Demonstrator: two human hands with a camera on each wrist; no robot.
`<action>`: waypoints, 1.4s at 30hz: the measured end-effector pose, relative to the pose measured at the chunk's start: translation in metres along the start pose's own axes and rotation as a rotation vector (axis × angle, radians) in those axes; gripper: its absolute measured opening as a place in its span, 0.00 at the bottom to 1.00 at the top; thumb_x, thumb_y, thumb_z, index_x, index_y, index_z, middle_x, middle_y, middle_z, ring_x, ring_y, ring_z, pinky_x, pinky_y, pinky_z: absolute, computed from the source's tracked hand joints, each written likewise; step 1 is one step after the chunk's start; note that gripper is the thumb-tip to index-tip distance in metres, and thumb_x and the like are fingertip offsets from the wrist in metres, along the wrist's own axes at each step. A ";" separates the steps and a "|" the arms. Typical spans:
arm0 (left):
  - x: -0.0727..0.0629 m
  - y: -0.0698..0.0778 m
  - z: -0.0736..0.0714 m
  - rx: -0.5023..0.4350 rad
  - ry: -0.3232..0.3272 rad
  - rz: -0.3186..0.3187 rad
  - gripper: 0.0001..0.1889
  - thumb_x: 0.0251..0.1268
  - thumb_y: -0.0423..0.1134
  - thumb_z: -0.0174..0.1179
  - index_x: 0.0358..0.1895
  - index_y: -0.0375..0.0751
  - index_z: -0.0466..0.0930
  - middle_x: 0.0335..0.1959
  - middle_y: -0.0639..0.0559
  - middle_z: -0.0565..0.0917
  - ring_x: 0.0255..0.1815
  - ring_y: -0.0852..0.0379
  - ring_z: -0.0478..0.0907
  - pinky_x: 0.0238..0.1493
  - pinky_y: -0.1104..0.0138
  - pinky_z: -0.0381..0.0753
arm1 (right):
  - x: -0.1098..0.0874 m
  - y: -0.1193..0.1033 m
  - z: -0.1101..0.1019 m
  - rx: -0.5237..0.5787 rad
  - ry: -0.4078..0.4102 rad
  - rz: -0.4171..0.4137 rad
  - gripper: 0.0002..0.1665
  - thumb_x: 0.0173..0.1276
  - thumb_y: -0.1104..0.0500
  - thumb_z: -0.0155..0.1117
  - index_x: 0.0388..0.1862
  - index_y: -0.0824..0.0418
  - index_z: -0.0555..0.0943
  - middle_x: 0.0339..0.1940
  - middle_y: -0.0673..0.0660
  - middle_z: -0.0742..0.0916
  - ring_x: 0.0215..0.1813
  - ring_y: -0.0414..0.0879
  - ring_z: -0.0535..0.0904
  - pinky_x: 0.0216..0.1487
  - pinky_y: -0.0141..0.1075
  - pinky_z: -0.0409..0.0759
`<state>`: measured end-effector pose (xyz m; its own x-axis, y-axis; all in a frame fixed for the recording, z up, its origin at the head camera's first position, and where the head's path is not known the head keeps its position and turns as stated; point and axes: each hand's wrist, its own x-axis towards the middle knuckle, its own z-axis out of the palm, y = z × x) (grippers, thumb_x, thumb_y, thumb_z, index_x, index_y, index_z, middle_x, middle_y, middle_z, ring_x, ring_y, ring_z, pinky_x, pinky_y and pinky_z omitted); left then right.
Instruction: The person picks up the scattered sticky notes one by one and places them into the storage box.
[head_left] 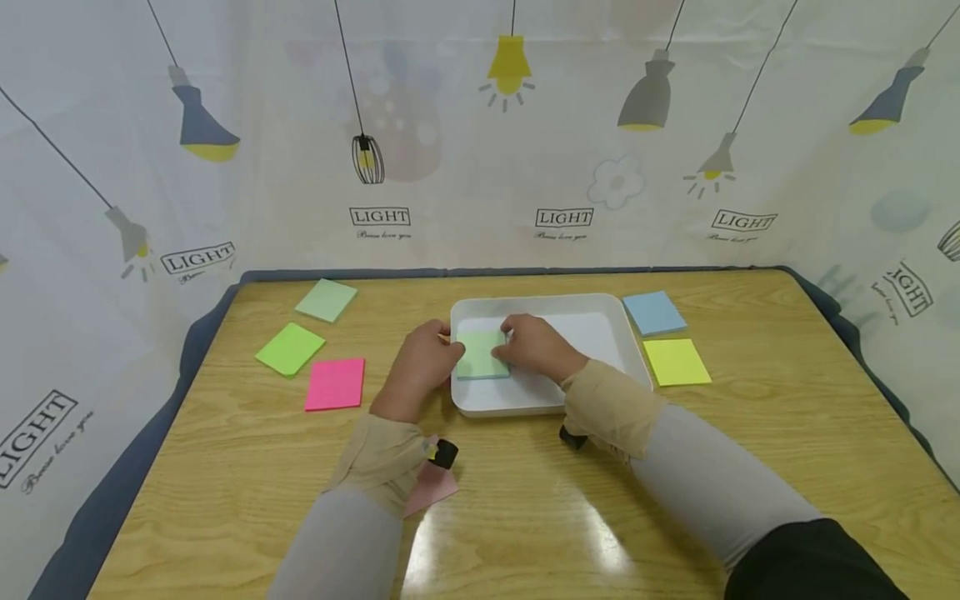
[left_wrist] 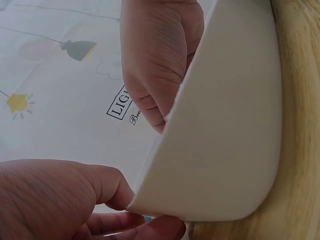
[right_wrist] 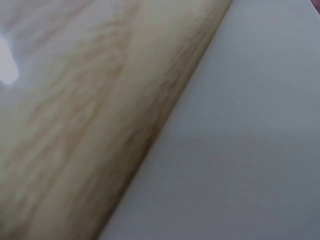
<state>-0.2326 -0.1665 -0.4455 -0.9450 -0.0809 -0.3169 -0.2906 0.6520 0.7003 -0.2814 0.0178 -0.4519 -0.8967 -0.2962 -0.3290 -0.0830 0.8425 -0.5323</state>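
Observation:
A white rectangular tray [head_left: 592, 329] sits near the back middle of the table. Inside its left end lies a pale green sticky note pad [head_left: 480, 357], flat against the tray floor. My left hand [head_left: 420, 362] grips the tray's left rim, thumb over the top and fingers outside; the left wrist view shows this thumb-and-finger pinch on the white wall [left_wrist: 225, 125]. Reaching in over the front wall, my right hand [head_left: 540, 346] holds the pad's right edge between thumb and curled fingers. The right wrist view shows only the tray's outer wall [right_wrist: 225, 150] and wood.
Left of the tray lie a mint pad [head_left: 326, 300], a lime green pad [head_left: 290, 349] and a pink pad [head_left: 335, 384]. To its right are a blue pad [head_left: 655, 312] and a yellow pad [head_left: 677, 362]. A light pink pad [head_left: 432, 489] is partly hidden under my left wrist.

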 end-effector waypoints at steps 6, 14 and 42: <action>0.000 0.001 0.000 0.010 -0.004 -0.003 0.24 0.75 0.45 0.55 0.69 0.39 0.73 0.60 0.41 0.83 0.52 0.48 0.83 0.52 0.58 0.83 | -0.001 0.001 -0.003 -0.007 0.000 -0.002 0.32 0.73 0.49 0.68 0.69 0.65 0.76 0.56 0.61 0.87 0.51 0.51 0.82 0.59 0.46 0.81; 0.000 -0.001 0.000 0.003 -0.005 0.003 0.23 0.75 0.45 0.55 0.67 0.40 0.74 0.57 0.41 0.84 0.45 0.50 0.84 0.43 0.63 0.82 | -0.013 0.000 -0.017 -0.090 0.013 -0.033 0.35 0.76 0.44 0.62 0.74 0.64 0.72 0.59 0.61 0.87 0.47 0.49 0.83 0.55 0.46 0.82; 0.003 -0.001 0.001 -0.009 -0.005 -0.013 0.24 0.75 0.45 0.55 0.68 0.38 0.73 0.60 0.40 0.83 0.53 0.48 0.82 0.53 0.58 0.82 | -0.098 0.096 -0.110 0.166 0.266 -0.040 0.41 0.79 0.36 0.54 0.80 0.61 0.65 0.49 0.61 0.85 0.48 0.54 0.85 0.47 0.40 0.81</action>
<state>-0.2349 -0.1670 -0.4473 -0.9403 -0.0855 -0.3295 -0.3045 0.6438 0.7020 -0.2495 0.1770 -0.3850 -0.9782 -0.1815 -0.1014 -0.0681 0.7408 -0.6683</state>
